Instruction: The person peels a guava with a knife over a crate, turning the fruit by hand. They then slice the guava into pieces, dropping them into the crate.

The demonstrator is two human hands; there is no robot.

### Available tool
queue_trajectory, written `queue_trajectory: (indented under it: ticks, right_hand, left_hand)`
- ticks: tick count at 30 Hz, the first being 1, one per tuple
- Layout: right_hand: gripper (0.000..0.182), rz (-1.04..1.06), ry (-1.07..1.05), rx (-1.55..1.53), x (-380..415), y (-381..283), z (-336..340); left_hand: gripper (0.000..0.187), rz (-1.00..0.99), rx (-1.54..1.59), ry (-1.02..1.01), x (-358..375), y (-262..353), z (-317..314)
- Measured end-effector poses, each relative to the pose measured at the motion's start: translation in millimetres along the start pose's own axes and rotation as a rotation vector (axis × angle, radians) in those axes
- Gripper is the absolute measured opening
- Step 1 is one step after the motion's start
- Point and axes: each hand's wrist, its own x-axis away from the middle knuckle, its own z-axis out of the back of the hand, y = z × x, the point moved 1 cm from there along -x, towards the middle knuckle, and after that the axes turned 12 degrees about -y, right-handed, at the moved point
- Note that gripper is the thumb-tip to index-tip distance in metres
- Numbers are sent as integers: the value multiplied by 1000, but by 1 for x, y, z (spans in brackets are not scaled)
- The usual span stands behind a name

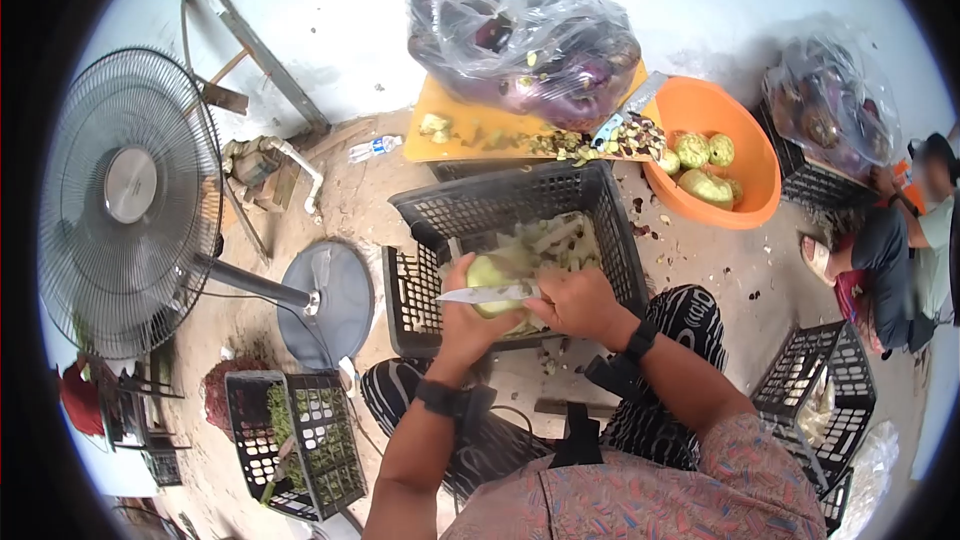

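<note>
My left hand (463,315) is wrapped round a pale green peeled eggplant (487,273), holding it over a black plastic crate (620,230). A knife (487,294) lies across the near side of the eggplant, its blade pointing left. The knife's handle is hidden inside my closed right hand (585,302). Pale cut pieces (560,240) fill part of the crate below both hands. Where the blade meets the eggplant, the view is slightly blurred.
Behind the crate, an orange board (440,100) bears a bag of purple eggplants (520,40), dark peelings and a cleaver (632,105). An orange basin (765,160) holds several peeled eggplants. A fan (130,185) stands left; a crate of greens (295,440) is nearer. Another person (895,255) sits right.
</note>
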Motion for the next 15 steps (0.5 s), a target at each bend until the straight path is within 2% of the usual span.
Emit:
queue_trajectory:
  ticks: [2,9,15]
  right_hand:
    - [34,0,69,-67,-1,1,-3]
    - [32,4,70,11,-1,9,2]
    - [34,-1,85,13,-6,17,4]
  left_hand:
    - [100,-20,1,19,-1,-1,-3]
    - [98,27,29,26,1,30,-4]
    - [98,-71,33,66,1,24,-1]
